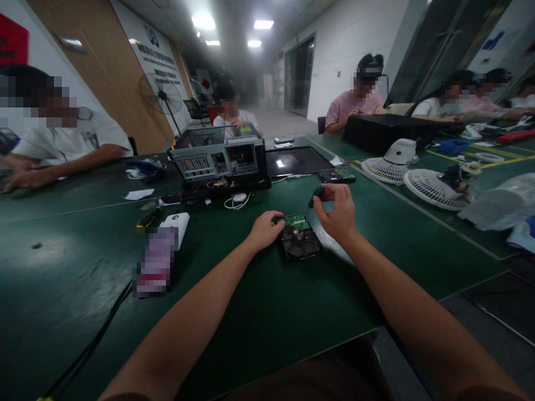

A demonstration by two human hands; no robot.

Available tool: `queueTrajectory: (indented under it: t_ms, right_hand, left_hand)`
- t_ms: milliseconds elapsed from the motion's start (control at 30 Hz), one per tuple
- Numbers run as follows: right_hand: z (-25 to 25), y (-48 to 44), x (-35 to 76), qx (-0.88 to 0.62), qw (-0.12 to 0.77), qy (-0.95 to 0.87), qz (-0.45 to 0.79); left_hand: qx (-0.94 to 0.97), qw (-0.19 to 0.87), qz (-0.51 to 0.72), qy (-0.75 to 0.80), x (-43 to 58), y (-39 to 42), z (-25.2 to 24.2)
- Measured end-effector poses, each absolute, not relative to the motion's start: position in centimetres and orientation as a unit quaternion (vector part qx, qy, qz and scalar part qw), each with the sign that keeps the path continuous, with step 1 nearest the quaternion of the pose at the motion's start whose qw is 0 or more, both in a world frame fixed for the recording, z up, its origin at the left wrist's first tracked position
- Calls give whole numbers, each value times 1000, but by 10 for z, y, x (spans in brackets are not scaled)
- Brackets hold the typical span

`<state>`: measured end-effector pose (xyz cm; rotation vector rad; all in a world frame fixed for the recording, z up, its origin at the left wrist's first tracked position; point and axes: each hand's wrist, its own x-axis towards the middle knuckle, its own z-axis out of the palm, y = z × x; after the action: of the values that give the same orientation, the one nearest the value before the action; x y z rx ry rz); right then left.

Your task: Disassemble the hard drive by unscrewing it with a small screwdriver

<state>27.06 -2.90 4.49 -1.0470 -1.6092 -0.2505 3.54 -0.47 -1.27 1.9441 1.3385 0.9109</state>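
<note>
A hard drive [298, 242] lies on the green table in front of me, its green circuit board on the far side and its dark casing nearer. My left hand [267, 229] is closed on the drive's left edge, thumb and fingers at the far corner. Pinched in my right hand [337, 213] is a screwdriver [317, 195] with a dark handle, tilted, its thin shaft pointing down at the board's far right corner. Whether the tip sits in a screw is too small to tell.
An opened computer case [219, 159] stands beyond the drive, beside a black panel [296, 161] and a second drive [337, 175]. White fan parts [437, 186] lie on the right. Left are a white power bank [178, 225] and a yellow-black tool [148, 219]. Several people sit around.
</note>
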Motion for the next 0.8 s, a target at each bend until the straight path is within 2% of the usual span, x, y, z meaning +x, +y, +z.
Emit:
queueTrajectory:
  t_ms: [333,800]
  right_hand:
    - [41,-27,270,-423,595,-679,-74]
    - [44,-28,270,-407,585,-695,-90]
  left_hand:
    - [730,311,346,501,36,-5,-11]
    - [734,301,344,503,36,-5,-11]
